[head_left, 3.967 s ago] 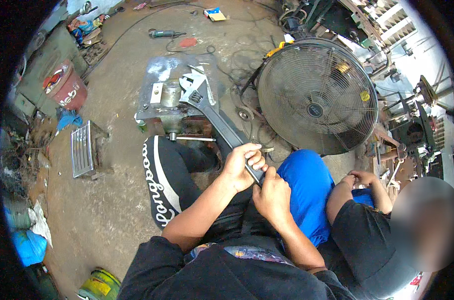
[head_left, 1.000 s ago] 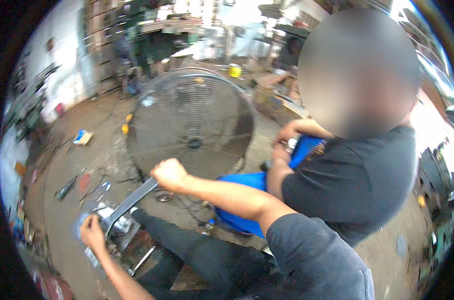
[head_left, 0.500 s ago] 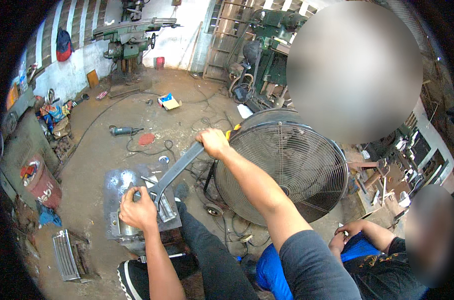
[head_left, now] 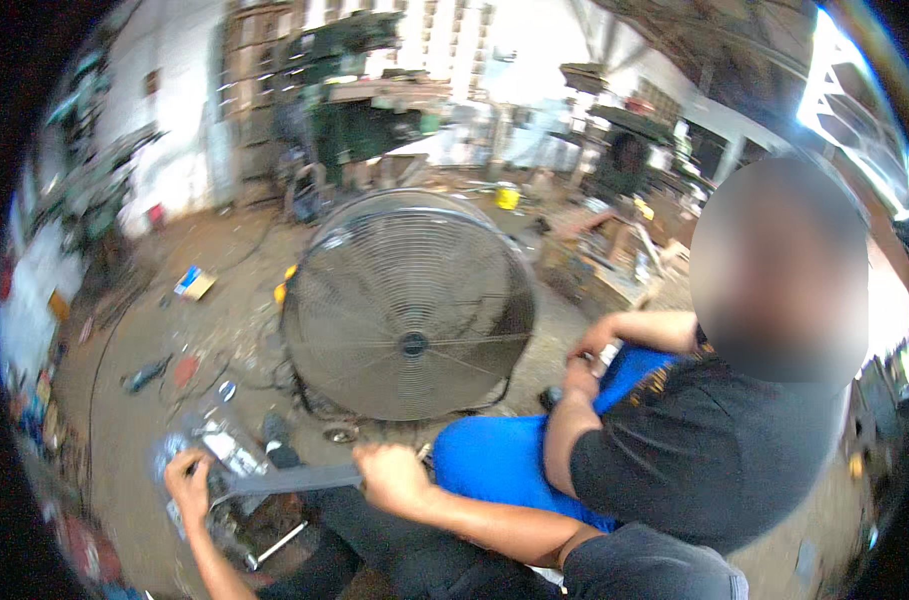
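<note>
My right hand [head_left: 394,478] is wrapped round the handle end of a large grey open-ended wrench [head_left: 299,478]. The wrench lies almost level, with its jaw end toward a metal fixture [head_left: 236,450] on a small stand. Beside the jaw, my left hand [head_left: 187,486] has its fingers curled in, thumb toward them. Motion blur hides what, if anything, those fingers hold and exactly what the jaw sits on. A bright metal bar [head_left: 279,545] slants out just below the wrench.
A big round caged fan [head_left: 411,300] stands ahead. Close on my right sits a person in a black shirt and blue trousers [head_left: 494,460], hands together. On the floor are an angle grinder [head_left: 146,374], cables and a small box [head_left: 195,283]. Green machines [head_left: 349,130] line the back.
The view has swung to the right, bringing the seated person more fully in. The wrench has turned from a steep slant to nearly level, my right hand coming down and nearer with its handle.
</note>
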Motion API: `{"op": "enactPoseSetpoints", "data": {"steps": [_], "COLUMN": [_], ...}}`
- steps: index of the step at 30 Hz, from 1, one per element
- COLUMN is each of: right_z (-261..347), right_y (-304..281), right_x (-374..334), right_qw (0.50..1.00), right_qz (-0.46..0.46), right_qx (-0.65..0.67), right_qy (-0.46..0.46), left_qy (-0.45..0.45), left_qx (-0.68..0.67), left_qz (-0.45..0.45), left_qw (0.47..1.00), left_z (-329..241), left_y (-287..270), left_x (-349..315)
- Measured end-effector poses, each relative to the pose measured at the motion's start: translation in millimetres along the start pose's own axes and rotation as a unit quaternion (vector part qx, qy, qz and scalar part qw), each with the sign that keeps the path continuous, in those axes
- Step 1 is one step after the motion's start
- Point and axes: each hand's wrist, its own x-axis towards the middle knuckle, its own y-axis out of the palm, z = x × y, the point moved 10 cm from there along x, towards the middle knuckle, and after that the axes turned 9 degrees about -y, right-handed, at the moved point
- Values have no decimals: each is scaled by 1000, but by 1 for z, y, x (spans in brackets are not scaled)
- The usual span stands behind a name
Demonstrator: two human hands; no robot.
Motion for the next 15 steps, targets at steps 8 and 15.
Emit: {"op": "enactPoseSetpoints", "data": {"steps": [8,15], "right_z": [46,59], "right_y": [-9,30], "right_x": [-43,-46], "right_qw": [997,998], "right_qz": [56,39], "right_qx": [40,-54], "right_qy": [-29,-7], "left_qy": [46,67], "left_qx": [-108,-49], "left_qz": [95,77], "left_qw": [989,994], "left_z": [8,-15], "left_y": [11,10], "left_x": [8,-1]}}
